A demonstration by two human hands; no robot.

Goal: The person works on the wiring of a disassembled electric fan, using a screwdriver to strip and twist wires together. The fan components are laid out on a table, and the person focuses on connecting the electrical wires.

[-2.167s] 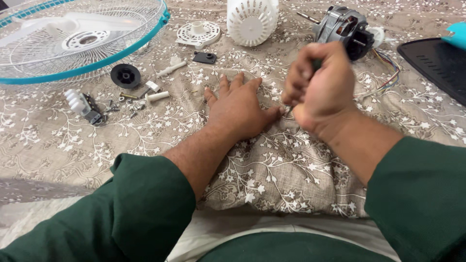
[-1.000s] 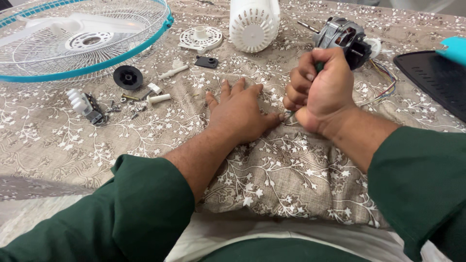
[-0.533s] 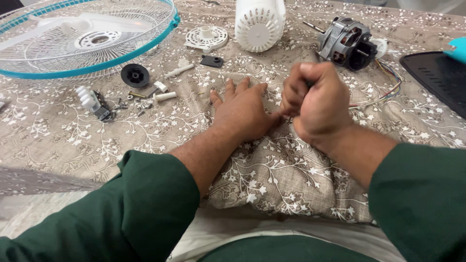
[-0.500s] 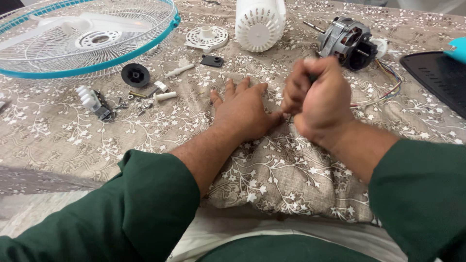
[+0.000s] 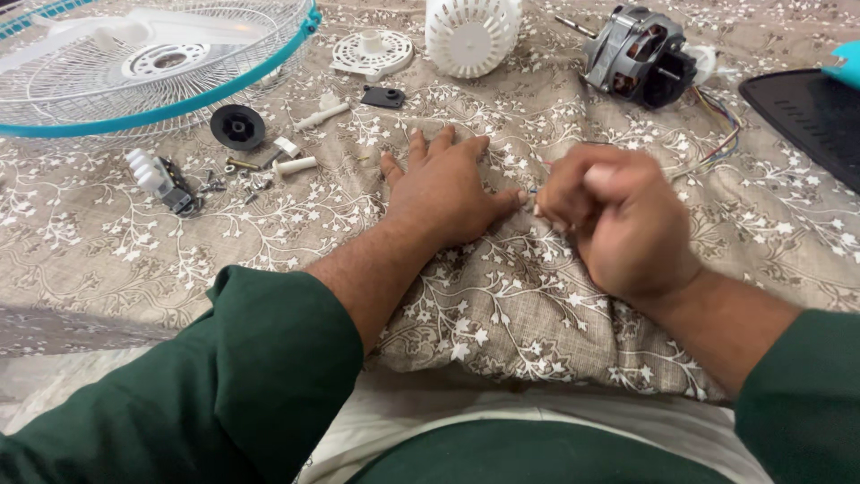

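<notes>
My left hand [image 5: 443, 184] lies flat, palm down, on the beige floral cloth [image 5: 502, 305], fingers spread. My right hand [image 5: 614, 220] is closed in a fist just to its right, slightly blurred, knuckles close to the left thumb. A thin tool tip [image 5: 532, 190] pokes out of the fist towards that thumb; the rest of the tool is hidden in the hand. Both arms wear dark green sleeves.
Fan parts lie along the far side: a wire grille with a teal rim [image 5: 179, 99], a white round disc [image 5: 372, 52], a white slotted cover [image 5: 470, 31], a motor [image 5: 640, 54] with coloured wires [image 5: 717, 121], a black knob [image 5: 237, 125], small screws [image 5: 215, 184], and a black panel [image 5: 806, 108].
My right fist has come down from a raised position to just above the cloth beside the left thumb. The left hand stays flat in place.
</notes>
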